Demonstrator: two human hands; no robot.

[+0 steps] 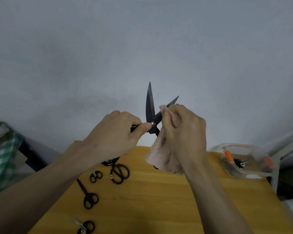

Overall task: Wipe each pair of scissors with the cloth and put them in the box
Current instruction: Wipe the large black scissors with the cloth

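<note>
Basically stiff, sharp steel: left hand [115, 134] pinches the open scissors [150, 107] at the pivot, right hand [181, 130] clamps the soft cloth [161, 154] round one blade above it.

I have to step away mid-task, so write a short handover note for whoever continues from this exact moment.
Left hand: holds the large scissors near the pivot, blades open, points up.
Right hand: presses the pink cloth around one blade.
Box, on the table's right side: already holds some items.
Left: finish this pair, box it, then wipe and box the four or more black pairs lying on the left.
</note>
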